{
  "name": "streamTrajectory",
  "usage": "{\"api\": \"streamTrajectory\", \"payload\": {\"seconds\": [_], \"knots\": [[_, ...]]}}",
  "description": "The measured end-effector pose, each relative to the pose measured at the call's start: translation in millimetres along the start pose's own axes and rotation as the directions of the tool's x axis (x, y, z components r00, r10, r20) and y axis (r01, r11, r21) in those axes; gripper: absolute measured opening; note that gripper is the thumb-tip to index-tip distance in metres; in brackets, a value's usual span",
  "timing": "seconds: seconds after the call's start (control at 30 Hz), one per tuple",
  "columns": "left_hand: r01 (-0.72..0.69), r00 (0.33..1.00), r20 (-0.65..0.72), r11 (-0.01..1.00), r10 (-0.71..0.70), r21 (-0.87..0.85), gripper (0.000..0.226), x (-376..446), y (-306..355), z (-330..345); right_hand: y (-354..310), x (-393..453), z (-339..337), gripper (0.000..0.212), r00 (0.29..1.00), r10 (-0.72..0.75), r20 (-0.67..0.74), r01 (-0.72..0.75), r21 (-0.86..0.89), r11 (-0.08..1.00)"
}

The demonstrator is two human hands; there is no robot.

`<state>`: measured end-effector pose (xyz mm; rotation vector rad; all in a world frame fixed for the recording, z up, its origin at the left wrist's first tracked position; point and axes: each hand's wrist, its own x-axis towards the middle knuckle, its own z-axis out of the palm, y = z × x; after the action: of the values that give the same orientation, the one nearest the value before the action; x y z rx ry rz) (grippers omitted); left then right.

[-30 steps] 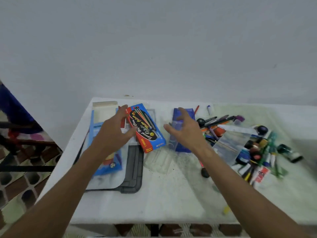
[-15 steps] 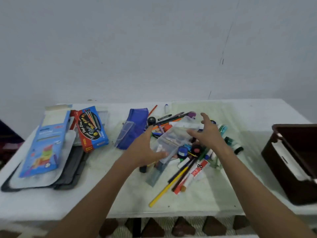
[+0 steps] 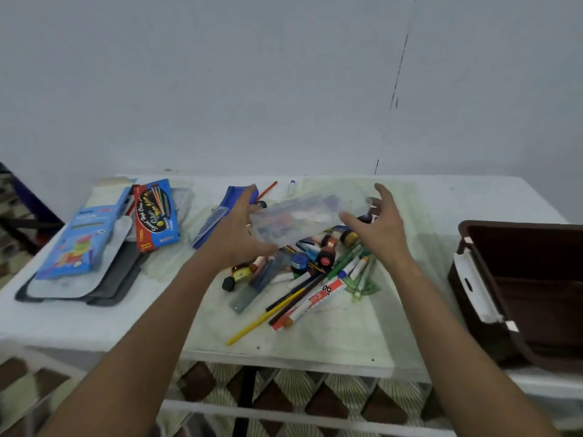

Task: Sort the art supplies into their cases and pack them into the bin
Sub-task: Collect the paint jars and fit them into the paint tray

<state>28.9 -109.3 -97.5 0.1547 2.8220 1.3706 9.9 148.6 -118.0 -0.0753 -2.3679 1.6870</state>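
Observation:
A clear plastic case (image 3: 303, 216) hangs tilted above a pile of loose pens, pencils, markers and small paint pots (image 3: 315, 272) in the middle of the white table (image 3: 94, 320). My left hand (image 3: 236, 234) grips the case's left end, thumb on top and fingers underneath. At the case's right end my right hand (image 3: 378, 225) holds it between thumb and spread fingers. The dark brown bin (image 3: 473, 279) stands open at the table's right edge.
A blue pouch (image 3: 214, 222) lies just left of my left hand. Further left are a red and blue pencil box (image 3: 156, 216), a light blue box (image 3: 82, 241) and flat grey cases (image 3: 120, 279) under them. A wall runs behind the table.
My view swung right from the boxes to the pile. Both hands reached the clear case lying on the pile, took hold of it and lifted it.

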Motion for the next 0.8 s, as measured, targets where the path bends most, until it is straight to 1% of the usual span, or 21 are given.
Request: {"api": "streamTrajectory", "payload": {"seconds": [0.07, 0.17, 0.23, 0.37, 0.43, 0.53, 0.6, 0.7, 0.8], "knots": [[-0.017, 1.0, -0.011, 0.997, 0.016, -0.079, 0.116, -23.1, 3.1, -0.8, 0.2, -33.6, -10.2, 0.098, 1.0, 0.016, 0.004, -0.016, 0.024, 1.0], [0.006, 1.0, -0.02, 0.99, -0.009, -0.139, 0.116, -74.6, -10.3, 11.7, 17.3, -88.1, -25.1, 0.108, 0.999, 0.023, 0.047, -0.023, -0.009, 1.0], [0.013, 1.0, 0.002, 0.988, -0.013, -0.157, 0.116, -107.2, -23.0, 23.4, 31.3, -119.4, -35.2, 0.11, 0.997, 0.046, 0.065, -0.044, -0.034, 0.998], [0.095, 0.995, 0.046, 0.96, -0.085, -0.263, 0.119, -152.4, -38.7, 41.1, 47.8, -161.9, -54.3, 0.112, 0.991, 0.109, 0.081, -0.103, -0.073, 0.992], [0.093, 0.995, 0.042, 0.965, -0.085, -0.245, 0.121, -166.7, -41.2, 45.9, 54.4, -172.8, -61.7, 0.11, 0.989, 0.127, 0.078, -0.121, -0.081, 0.989], [0.106, 0.994, 0.053, 0.98, -0.099, -0.171, 0.119, -180.2, -40.4, 51.3, 62.0, -183.3, -69.2, 0.107, 0.988, 0.134, 0.072, -0.127, -0.098, 0.987], [0.124, 0.991, 0.07, 0.978, -0.114, -0.167, 0.117, -185.0, -40.6, 54.8, 65.0, -187.0, -72.2, 0.104, 0.988, 0.143, 0.06, -0.136, -0.117, 0.984], [0.137, 0.987, 0.1, 0.984, -0.126, -0.113, 0.118, -182.9, -46.9, 59.0, 69.6, -185.4, -73.0, 0.099, 0.988, 0.146, 0.053, -0.137, -0.142, 0.98], [0.137, 0.986, 0.102, 0.99, -0.133, -0.036, 0.121, -168.7, -53.9, 60.8, 71.2, -175.2, -68.5, 0.094, 0.988, 0.13, 0.084, -0.113, -0.182, 0.977]]}}
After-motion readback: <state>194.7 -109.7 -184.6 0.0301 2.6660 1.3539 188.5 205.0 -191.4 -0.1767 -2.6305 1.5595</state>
